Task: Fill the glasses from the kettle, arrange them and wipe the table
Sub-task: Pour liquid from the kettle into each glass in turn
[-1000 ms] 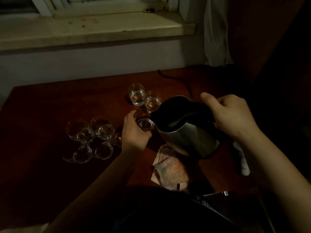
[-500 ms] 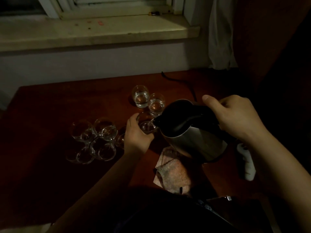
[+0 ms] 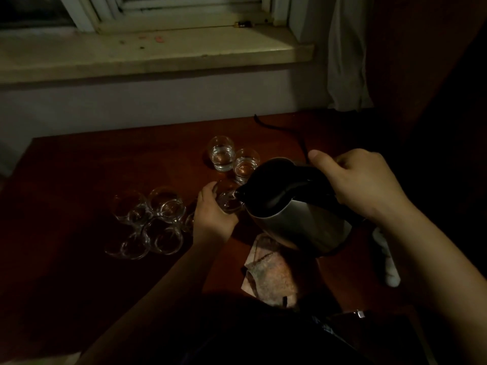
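Note:
My right hand (image 3: 363, 180) grips the black handle of a steel kettle (image 3: 297, 219), tilted left with its spout over a small glass (image 3: 228, 200). My left hand (image 3: 213, 217) holds that glass on the dark red table (image 3: 79, 167). Two filled glasses (image 3: 222, 154) (image 3: 245, 165) stand side by side just behind the spout. Several empty glasses (image 3: 152, 219) cluster to the left of my left hand. A crumpled patterned cloth (image 3: 271, 275) lies on the table below the kettle.
A black cord (image 3: 279, 127) runs across the table's back right. A white object (image 3: 387, 259) lies right of the kettle, partly behind my forearm. A window sill (image 3: 158, 54) and a pale curtain (image 3: 347, 61) are beyond the table. Dark clothing fills the bottom.
The kettle stays tilted at the glass in my left hand; both hands hold their places. The view has shifted slightly, nothing else moved.

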`<state>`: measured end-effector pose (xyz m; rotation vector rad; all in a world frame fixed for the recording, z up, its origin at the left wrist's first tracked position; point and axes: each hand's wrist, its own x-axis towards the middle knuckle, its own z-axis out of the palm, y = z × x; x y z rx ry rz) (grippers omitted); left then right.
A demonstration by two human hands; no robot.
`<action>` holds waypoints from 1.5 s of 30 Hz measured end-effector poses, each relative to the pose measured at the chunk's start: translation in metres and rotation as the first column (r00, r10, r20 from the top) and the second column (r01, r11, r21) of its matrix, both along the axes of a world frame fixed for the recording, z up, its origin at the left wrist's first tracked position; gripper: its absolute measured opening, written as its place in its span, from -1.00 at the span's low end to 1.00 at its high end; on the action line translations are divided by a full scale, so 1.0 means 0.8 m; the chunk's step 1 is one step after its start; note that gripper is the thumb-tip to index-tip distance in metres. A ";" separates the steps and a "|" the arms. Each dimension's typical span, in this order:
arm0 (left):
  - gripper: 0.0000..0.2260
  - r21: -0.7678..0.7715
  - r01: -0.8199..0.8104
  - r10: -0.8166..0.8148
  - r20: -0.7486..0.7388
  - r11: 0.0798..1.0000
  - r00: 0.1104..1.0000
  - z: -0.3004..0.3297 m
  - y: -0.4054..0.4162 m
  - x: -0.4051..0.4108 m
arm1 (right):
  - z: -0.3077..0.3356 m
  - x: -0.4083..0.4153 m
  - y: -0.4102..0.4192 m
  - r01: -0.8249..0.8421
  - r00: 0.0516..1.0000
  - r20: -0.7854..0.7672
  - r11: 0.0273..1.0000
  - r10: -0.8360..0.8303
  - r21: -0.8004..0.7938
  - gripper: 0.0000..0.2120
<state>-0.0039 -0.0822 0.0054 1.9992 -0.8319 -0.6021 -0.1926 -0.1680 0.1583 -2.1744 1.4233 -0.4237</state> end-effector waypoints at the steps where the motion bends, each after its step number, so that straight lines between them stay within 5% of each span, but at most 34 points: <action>1: -0.25 -0.001 0.001 -0.001 0.001 1.000 1.000 0.000 0.001 0.000 | 0.000 0.001 0.000 0.001 1.000 0.004 1.000 -0.001 -0.002 -0.39; 24: -0.26 -0.027 0.009 -0.009 0.014 1.000 1.000 -0.002 -0.003 0.004 | 0.003 0.003 -0.002 -0.007 1.000 -0.016 1.000 0.007 -0.009 -0.35; 35: -0.24 -0.086 -0.058 0.057 -0.018 0.995 0.998 0.001 -0.012 0.026 | -0.027 -0.004 -0.005 0.111 0.976 0.172 0.985 -0.132 0.131 -0.36; 45: -0.31 0.054 -0.053 0.048 0.088 0.997 0.995 0.002 -0.050 0.076 | -0.035 0.003 -0.010 0.126 0.983 0.120 0.988 -0.137 0.093 -0.37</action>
